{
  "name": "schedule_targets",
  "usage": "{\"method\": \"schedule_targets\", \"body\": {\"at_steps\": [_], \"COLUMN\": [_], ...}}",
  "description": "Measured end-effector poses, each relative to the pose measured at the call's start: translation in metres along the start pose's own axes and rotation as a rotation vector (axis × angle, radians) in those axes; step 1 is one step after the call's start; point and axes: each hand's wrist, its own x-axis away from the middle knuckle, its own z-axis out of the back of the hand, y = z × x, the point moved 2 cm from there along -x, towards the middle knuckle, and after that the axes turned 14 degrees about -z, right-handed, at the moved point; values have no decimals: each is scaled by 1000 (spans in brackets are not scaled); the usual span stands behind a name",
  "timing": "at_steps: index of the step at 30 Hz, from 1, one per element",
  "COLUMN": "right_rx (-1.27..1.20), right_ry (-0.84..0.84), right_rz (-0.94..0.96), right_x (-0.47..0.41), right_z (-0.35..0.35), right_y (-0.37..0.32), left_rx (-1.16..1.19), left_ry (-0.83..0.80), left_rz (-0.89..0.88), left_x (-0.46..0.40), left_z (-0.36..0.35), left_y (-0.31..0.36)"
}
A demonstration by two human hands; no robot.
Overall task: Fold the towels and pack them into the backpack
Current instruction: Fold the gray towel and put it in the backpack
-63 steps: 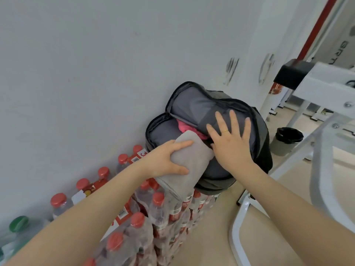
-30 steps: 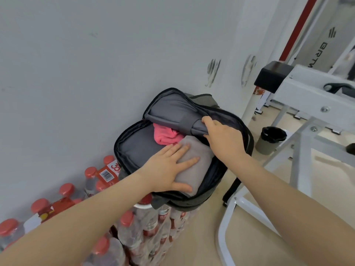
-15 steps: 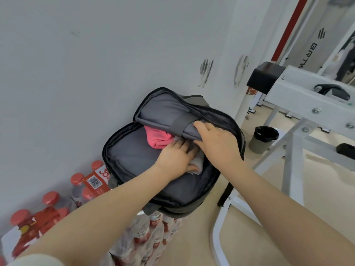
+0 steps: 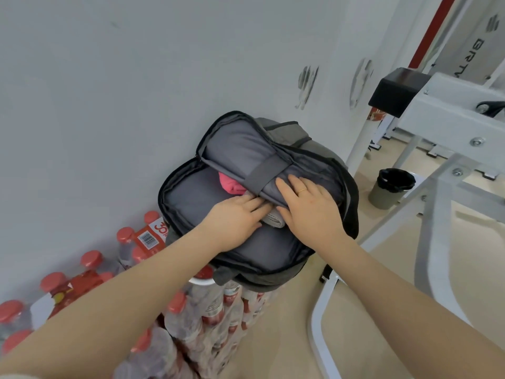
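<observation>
Using the backpack [image 4: 246,250] as the landmark: to its left and below it stand shrink-wrapped water bottles [image 4: 142,239] with red caps, and the open grey backpack rests on top of a stack of them, against the white wall [image 4: 109,91]. The left hand [image 4: 235,218] lies flat inside the backpack's open main compartment, fingers straight and pressing on the grey towel [image 4: 273,218], whose rolled edge shows just past the fingertips, between the two hands. A pink towel [image 4: 229,183] sits deeper in the same compartment, just beyond the left hand's fingers and partly under the inner sleeve flap [image 4: 246,151]. The right hand [image 4: 308,206], with a ring on one finger, rests with fingers extended on that sleeve flap, its thumb touching the grey towel's right side. To the right of the backpack stands a white metal frame [image 4: 437,187], and past it a bin [image 4: 390,187] with a black liner on the floor.
</observation>
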Motion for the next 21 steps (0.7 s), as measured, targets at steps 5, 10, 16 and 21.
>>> {"method": "schedule_targets", "body": {"at_steps": [5, 10, 16, 21], "right_rx": [101, -56, -184, -468], "right_ry": [-43, 14, 25, 11], "right_rz": [-38, -26, 69, 483], "right_x": [11, 14, 5, 44], "right_z": [-2, 21, 56, 80], "right_y": [-17, -60, -109, -194], "left_rx": [-9, -61, -72, -113], "left_ry": [86, 108, 93, 46], "left_rz": [64, 270, 616, 847], "left_x": [61, 105, 174, 232], "left_z": [26, 42, 56, 70], "left_y": [15, 19, 45, 102]}}
